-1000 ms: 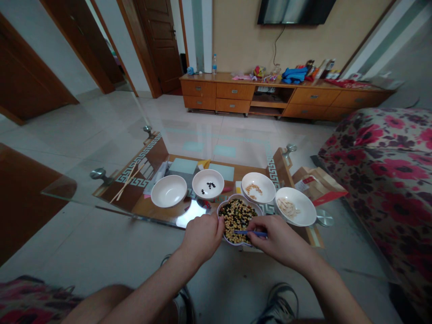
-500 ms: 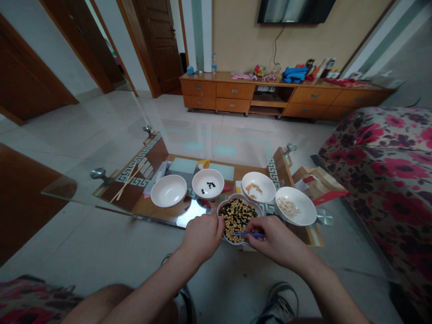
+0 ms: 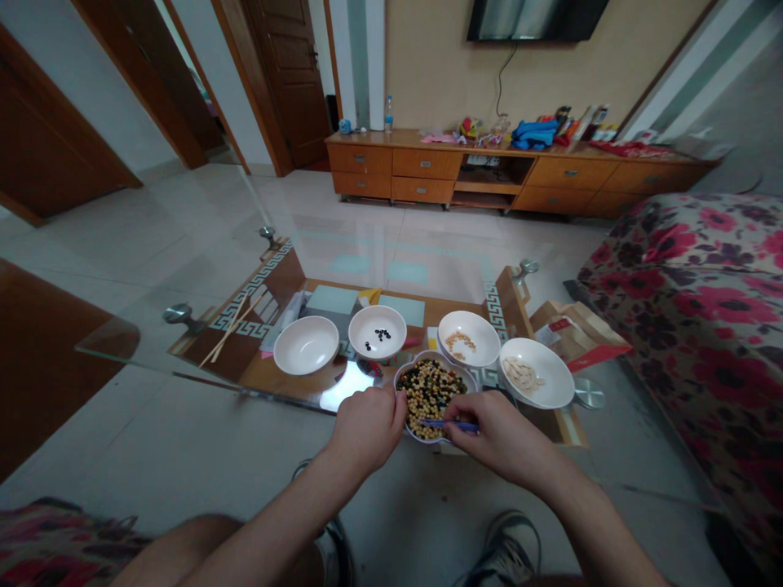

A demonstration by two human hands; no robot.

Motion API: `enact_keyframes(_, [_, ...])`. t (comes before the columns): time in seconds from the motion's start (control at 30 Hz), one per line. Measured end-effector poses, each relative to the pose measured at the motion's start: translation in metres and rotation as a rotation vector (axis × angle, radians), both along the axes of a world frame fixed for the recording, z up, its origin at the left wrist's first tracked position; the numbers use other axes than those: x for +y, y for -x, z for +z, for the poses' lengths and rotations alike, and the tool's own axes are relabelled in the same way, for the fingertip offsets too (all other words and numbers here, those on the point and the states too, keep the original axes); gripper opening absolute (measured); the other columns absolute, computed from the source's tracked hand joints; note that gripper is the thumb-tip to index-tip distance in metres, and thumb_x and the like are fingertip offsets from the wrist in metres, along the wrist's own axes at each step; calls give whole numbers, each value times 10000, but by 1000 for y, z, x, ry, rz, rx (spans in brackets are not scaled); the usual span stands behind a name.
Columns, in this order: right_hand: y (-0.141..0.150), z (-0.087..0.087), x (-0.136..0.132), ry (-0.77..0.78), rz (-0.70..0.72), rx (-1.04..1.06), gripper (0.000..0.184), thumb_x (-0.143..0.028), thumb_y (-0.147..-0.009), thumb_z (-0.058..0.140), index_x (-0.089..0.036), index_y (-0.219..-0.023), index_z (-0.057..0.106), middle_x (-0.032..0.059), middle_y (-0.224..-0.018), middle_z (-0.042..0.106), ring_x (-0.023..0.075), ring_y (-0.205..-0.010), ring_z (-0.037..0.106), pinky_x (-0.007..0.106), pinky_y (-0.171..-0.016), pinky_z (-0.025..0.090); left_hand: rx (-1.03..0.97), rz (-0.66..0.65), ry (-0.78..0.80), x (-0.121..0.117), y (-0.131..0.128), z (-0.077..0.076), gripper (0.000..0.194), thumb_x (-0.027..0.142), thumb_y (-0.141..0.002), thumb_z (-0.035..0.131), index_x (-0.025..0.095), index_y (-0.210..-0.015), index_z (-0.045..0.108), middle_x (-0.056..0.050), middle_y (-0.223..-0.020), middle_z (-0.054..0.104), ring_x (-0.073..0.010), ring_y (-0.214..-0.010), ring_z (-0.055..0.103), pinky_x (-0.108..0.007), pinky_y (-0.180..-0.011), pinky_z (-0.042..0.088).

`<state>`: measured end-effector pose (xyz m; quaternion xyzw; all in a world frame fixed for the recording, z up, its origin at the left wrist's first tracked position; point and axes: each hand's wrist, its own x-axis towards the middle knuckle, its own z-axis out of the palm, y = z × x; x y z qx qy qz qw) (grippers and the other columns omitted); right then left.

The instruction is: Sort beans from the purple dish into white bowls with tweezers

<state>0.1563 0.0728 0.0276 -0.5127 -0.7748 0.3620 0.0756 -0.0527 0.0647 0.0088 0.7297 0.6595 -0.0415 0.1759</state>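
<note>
My left hand point(image 3: 370, 424) is closed on the left rim of a scalloped, pale bowl point(image 3: 473, 381) filled with mixed yellow and dark beans. Between thumb and fingers, my right hand point(image 3: 489, 428) pinches slim blue tweezers point(image 3: 462, 425). Their tip rests among the beans near the bowl's front; whether it grips a bean is too small to tell. Beyond stand white bowls: an empty one point(image 3: 306, 346) at left, one with several black beans point(image 3: 378, 314), one with yellow beans point(image 3: 469, 319), and one at right with pale flat pieces point(image 3: 554, 383).
All the bowls stand on a glass table point(image 3: 201, 350) with a patterned border. Chopsticks point(image 3: 229, 333) lie at the left. A brown paper bag point(image 3: 578, 330) is beyond the right bowl, next to a floral-covered sofa point(image 3: 691, 285). A low wooden cabinet point(image 3: 425, 163) lines the wall.
The tweezers and my right fingers have shifted very slightly in the beans. My left hand and the bowls look unchanged.
</note>
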Motion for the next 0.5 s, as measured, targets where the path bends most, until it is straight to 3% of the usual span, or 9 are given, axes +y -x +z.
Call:
enact_keyframes(0.23, [-6,7,5,-71,-29,34,177,-238,-861,597,-209,-810,764,15,-710,731,153,-627,626,265,-600,402,-3,5,12,0,0,1,522,431,-1045,249,174,-1007,702,-138,-927,765,-311,-847,740,-423,-735,548])
enact_keyframes(0.5, [-37,10,19,-462,-393,-68,261,-364,-892,558,-208,-850,763,68,-754,762,218,-686,695,310,-646,452,-20,13,33,0,0,3,540,441,-1047,235,167,-1032,700,-146,-945,759,-295,-870,732,-402,-754,537])
